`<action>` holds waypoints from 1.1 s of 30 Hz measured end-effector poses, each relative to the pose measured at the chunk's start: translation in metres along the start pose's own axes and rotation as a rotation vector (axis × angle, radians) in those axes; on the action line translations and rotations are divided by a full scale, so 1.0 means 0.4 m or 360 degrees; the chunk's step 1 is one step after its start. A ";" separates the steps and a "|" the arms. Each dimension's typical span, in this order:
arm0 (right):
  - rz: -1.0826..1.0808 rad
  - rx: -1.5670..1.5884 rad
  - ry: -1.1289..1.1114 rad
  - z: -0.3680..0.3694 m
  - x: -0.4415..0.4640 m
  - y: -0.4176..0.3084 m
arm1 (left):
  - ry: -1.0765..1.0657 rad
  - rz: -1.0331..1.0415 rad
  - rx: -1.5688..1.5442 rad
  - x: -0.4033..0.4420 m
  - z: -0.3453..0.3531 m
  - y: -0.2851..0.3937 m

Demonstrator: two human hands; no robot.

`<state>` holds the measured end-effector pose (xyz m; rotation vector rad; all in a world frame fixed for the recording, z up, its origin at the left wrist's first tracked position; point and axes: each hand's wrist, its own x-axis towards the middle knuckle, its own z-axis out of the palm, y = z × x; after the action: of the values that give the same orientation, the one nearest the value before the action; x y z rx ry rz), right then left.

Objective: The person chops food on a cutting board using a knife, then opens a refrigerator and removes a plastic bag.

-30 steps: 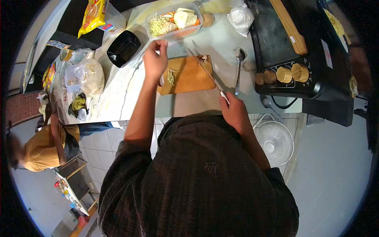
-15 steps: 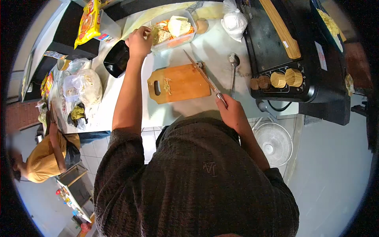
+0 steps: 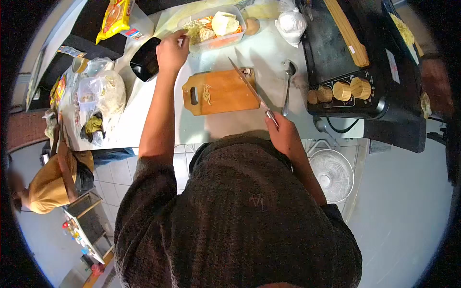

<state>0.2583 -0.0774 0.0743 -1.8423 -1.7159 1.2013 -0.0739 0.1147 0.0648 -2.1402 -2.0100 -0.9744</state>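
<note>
My right hand (image 3: 283,134) is closed around the handle of a long kitchen knife (image 3: 249,87), its blade slanting over the right part of a wooden cutting board (image 3: 225,98). Thin pale strips (image 3: 207,94) lie near the board's handle hole, and a small bit sits at its far right corner under the blade. My left hand (image 3: 172,52) is at the left end of a clear plastic container (image 3: 216,44), thumb and forefinger apart with nothing visible between them. Inside the container are shredded orange and pale vegetables and a large pale piece (image 3: 224,24). A black bowl (image 3: 144,60) stands beside my left wrist.
A spoon (image 3: 287,89) lies right of the board, near a black stove (image 3: 345,103) with wooden knobs. Behind are a tied white bag (image 3: 291,28) and a brown egg-like item (image 3: 251,26). Plastic bags (image 3: 108,93) crowd the left; a person in yellow (image 3: 50,187) stands beyond.
The view has shifted slightly, so the counter items sit a little higher and to the right. My left hand stays by the container, its thumb and forefinger now more visibly apart. The knife remains in my right hand.
</note>
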 end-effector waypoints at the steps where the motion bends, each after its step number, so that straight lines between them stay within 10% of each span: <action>1: -0.0008 0.0014 0.0032 -0.001 -0.006 -0.003 | -0.0007 -0.0248 -0.0210 -0.030 -0.014 0.018; 7: -0.0018 0.0038 -0.0019 0.009 -0.016 0.021 | -0.0604 -0.0606 -0.0443 -0.315 -0.067 0.092; 19: -0.0045 -0.0105 -0.0209 -0.045 0.007 0.001 | -0.0435 -0.0891 -0.0170 -0.424 -0.015 0.183; 33: -0.0135 -0.0116 -0.0244 -0.096 0.025 0.043 | -0.0422 -0.0438 -0.0186 -0.396 0.001 0.151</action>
<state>0.2978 -0.0606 0.0803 -1.7384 -1.9240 1.2905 -0.0118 -0.0343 0.0134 -2.1927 -2.4845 -0.8965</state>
